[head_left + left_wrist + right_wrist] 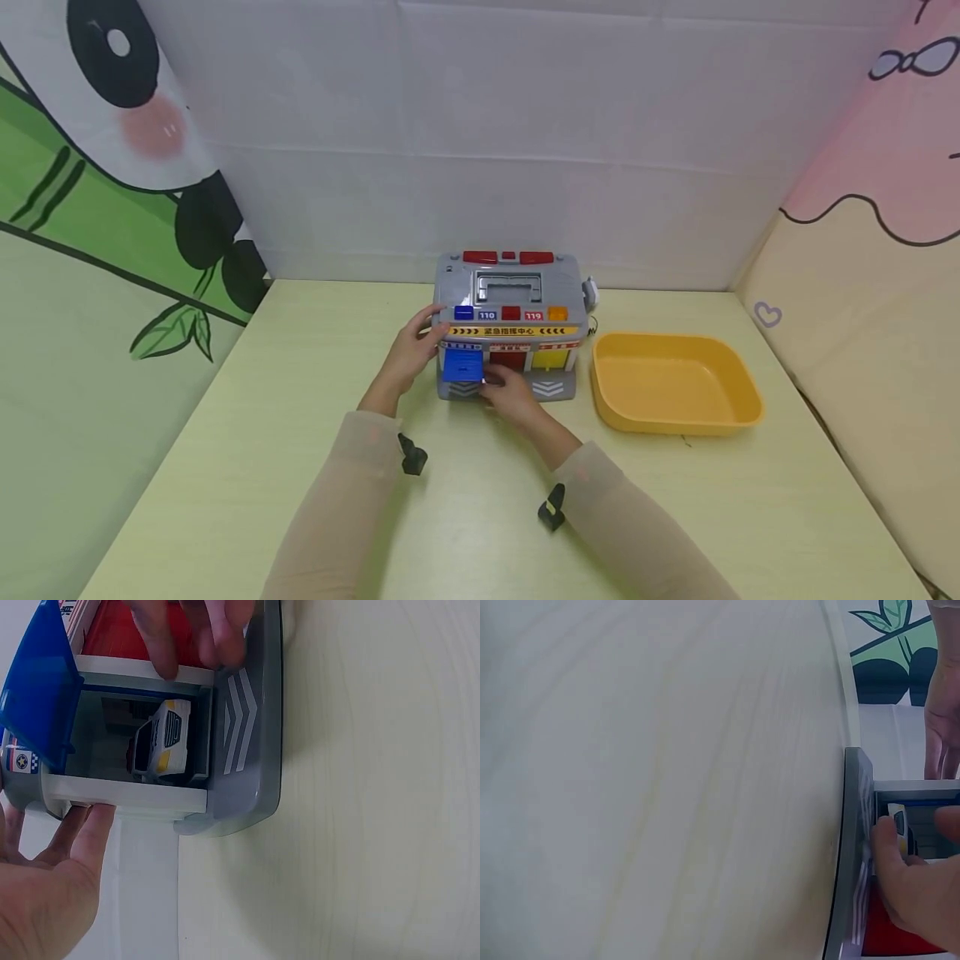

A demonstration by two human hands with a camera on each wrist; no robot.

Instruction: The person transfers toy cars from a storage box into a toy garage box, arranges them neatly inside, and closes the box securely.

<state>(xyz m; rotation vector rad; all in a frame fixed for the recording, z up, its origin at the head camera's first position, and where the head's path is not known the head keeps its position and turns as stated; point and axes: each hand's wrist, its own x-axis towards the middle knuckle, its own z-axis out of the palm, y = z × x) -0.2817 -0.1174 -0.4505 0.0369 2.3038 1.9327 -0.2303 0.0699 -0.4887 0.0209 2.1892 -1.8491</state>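
Note:
A grey toy rescue station (510, 287) with red lights on its roof stands at the back of the table. Its blue door (462, 365) is swung up, and the left wrist view shows a small white toy car (171, 739) inside that bay, nose outward. My left hand (411, 354) rests against the station's left side, fingertips touching the wall beside the bay. At the bay's opening is my right hand (512, 396), its fingers loosely bent near the car and the post next to the red door (139, 634). Whether they touch the car cannot be told.
A yellow tray (678, 425) sits on the table to the right of the station. A white handset (591, 293) with a coiled cord hangs on the station's right side. The yellow door (550, 359) is down. A pale curtain (480, 200) hangs behind.

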